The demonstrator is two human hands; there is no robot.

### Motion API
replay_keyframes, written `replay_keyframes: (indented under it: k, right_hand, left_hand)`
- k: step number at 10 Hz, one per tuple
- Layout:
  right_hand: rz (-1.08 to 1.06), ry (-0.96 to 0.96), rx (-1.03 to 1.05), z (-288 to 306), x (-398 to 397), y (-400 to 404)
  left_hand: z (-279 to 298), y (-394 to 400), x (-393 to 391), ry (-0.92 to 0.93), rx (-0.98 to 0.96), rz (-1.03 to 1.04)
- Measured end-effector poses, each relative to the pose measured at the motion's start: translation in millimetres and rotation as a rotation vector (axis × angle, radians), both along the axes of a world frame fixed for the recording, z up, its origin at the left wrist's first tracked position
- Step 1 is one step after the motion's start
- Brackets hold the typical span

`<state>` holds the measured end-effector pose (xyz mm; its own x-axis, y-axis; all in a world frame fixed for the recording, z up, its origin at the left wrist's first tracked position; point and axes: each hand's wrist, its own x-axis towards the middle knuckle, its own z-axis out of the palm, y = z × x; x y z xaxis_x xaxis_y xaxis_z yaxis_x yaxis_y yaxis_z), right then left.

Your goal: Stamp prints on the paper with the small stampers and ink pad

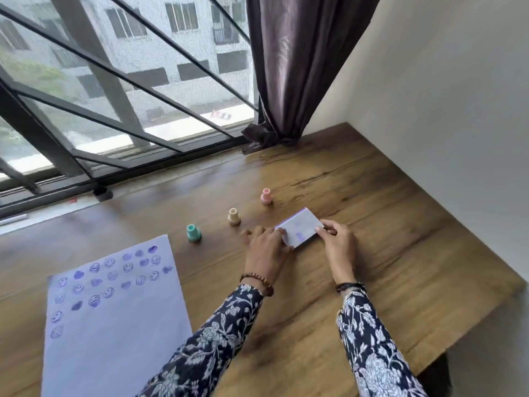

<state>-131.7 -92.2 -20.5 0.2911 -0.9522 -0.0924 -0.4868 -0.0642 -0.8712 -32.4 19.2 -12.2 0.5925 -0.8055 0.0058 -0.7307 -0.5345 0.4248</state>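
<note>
White and purple-edged, the ink pad [299, 231] is lying closed on the wooden desk [400, 253], long axis running from near-left to far-right (no legible label). Left hand [264, 250] and right hand [337, 242] are pinching its opposite ends. Stamped paper [114, 325] is lying well to the left.

The paper [114, 325] runs off the bottom edge, so its lower end is unseen. The left hand [264, 253] covers the near-left corner of the ink pad [300, 229], and its fingertips are blurred. The purple marks on the pad's lid are too smeared to read, perhaps print. Both sleeves leave the frame below.
</note>
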Motion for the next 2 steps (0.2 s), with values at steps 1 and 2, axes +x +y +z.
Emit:
replay_keyframes:
  k: [1,2]
  right_hand:
    - [-0.006,0.005,0.003,-7,-1,-6]
    - [-0.047,-0.038,-0.016,-5,0,7]
  left_hand:
    - [-3,-3,1,0.010,-0.005,0.011]
    - [-2,3,-2,0.043,-0.037,0.000]
